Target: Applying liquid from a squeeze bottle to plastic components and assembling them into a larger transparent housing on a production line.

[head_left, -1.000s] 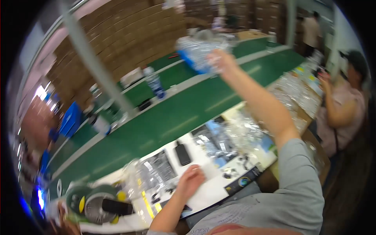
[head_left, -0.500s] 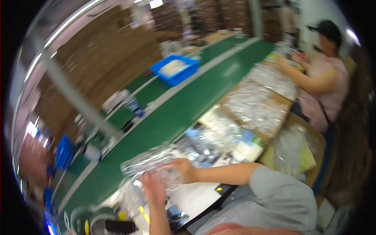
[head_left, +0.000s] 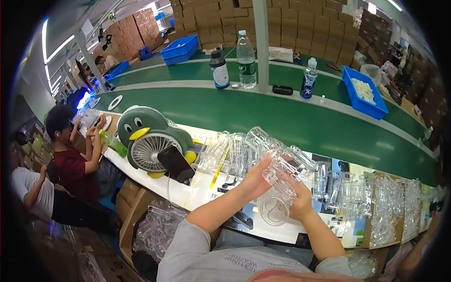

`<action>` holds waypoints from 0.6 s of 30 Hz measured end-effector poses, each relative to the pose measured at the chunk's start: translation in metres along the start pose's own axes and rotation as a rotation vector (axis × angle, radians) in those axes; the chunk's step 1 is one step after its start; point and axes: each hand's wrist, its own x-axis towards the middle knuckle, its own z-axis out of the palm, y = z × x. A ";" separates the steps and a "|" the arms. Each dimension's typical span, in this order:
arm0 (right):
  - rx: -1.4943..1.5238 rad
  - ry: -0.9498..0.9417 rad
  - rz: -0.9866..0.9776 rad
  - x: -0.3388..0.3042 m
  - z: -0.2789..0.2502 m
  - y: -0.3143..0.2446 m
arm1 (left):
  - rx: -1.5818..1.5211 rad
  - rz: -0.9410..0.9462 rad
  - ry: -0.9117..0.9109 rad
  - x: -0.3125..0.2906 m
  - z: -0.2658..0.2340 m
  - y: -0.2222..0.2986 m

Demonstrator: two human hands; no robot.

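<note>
In front of me, above the white work surface, I hold a clear plastic part with a tubular body and a round rim [head_left: 275, 210]. My right hand [head_left: 299, 199] is wrapped round its lower right side. My left hand [head_left: 256, 182] closes against its upper left side, with some fingertips hidden behind the see-through plastic. Just beyond my hands lies a heap of similar clear plastic parts [head_left: 238, 151]. More clear parts [head_left: 347, 190] are laid out to the right of my right hand.
A green penguin-shaped fan [head_left: 150, 136] with a dark phone [head_left: 176, 163] stands on the left. Behind runs a green conveyor belt [head_left: 225, 110]; bottles [head_left: 246, 61] and a blue bin of white pieces [head_left: 364, 94] sit beyond. A co-worker [head_left: 75, 155] sits at left; a cardboard box [head_left: 127, 214] holds clear parts.
My view has swung to the left, bringing the fan and the co-workers at left into sight. My hands still hold clear plastic, now with the round rim lowest, towards me.
</note>
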 end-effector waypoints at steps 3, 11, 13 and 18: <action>0.041 -0.034 -0.013 -0.009 0.004 0.004 | 0.016 0.048 0.051 0.004 -0.001 0.007; 0.346 0.034 0.386 -0.006 -0.008 -0.004 | -0.112 0.293 0.006 -0.002 -0.011 0.055; 0.700 0.019 0.610 -0.014 -0.003 0.006 | -0.074 0.317 -0.044 0.002 -0.015 0.059; 1.060 -0.055 0.745 -0.014 -0.010 0.014 | -0.001 0.317 0.037 0.001 -0.016 0.057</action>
